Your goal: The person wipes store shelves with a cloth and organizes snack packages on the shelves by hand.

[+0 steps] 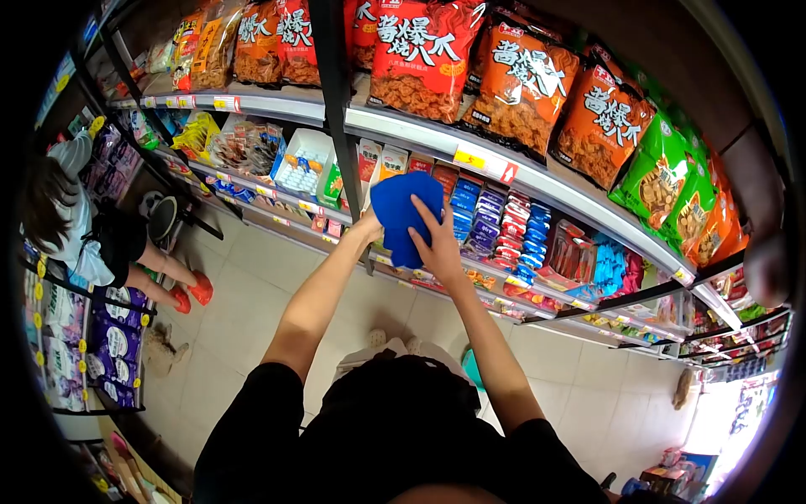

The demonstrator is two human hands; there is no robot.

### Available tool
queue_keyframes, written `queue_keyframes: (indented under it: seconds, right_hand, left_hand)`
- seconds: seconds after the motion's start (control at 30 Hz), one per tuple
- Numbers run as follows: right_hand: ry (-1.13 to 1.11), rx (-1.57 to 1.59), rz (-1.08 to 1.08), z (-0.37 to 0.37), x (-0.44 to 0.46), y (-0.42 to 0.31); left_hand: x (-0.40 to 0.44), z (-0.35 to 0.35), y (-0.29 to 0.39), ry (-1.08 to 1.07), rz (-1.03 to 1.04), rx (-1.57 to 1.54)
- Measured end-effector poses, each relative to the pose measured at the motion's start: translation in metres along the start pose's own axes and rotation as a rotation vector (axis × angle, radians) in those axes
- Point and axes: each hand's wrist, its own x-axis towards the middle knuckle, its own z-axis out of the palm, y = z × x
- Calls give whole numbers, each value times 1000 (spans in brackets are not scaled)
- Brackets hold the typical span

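Note:
A blue cloth or flat blue piece (403, 210) is held up in front of the middle shelf. My left hand (368, 225) is at its left edge, with most of its fingers hidden behind it. Across its right side lies my right hand (435, 239), the fingers spread apart and pressed on the blue surface. Just behind are small boxes and stacks of blue, purple and red packets (510, 231). Above hangs the shelf edge with price labels (478, 160).
Large red and orange snack bags (424, 63) and green bags (659, 172) fill the upper shelf. A black upright post (334, 92) stands left of my hands. A person in red shoes (71, 210) is at the far left. A teal object (472, 368) sits on the floor.

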Motion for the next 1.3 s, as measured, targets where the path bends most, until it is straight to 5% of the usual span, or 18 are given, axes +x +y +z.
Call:
queue_keyframes:
  seconds: [0.07, 0.13, 0.27, 0.4, 0.77, 1.3]
  right_hand:
    - [44, -121, -72, 12, -1, 24]
    - [88, -259, 33, 10, -10, 12]
    - [7, -432, -165, 19, -13, 1]
    - [70, -649, -130, 38, -12, 4]
    - [60, -397, -133, 47, 8, 22]
    - [-48, -597, -134, 41, 17, 32]
  left_hand:
    - [7, -12, -5, -36, -43, 289]
    - [-4, -1, -2, -17, -20, 162]
    - [-19, 15, 6, -46, -37, 193]
    - [-25, 23, 15, -4, -83, 219]
    - [-14, 14, 14, 83, -26, 226]
    - [11, 5, 2, 2, -39, 185]
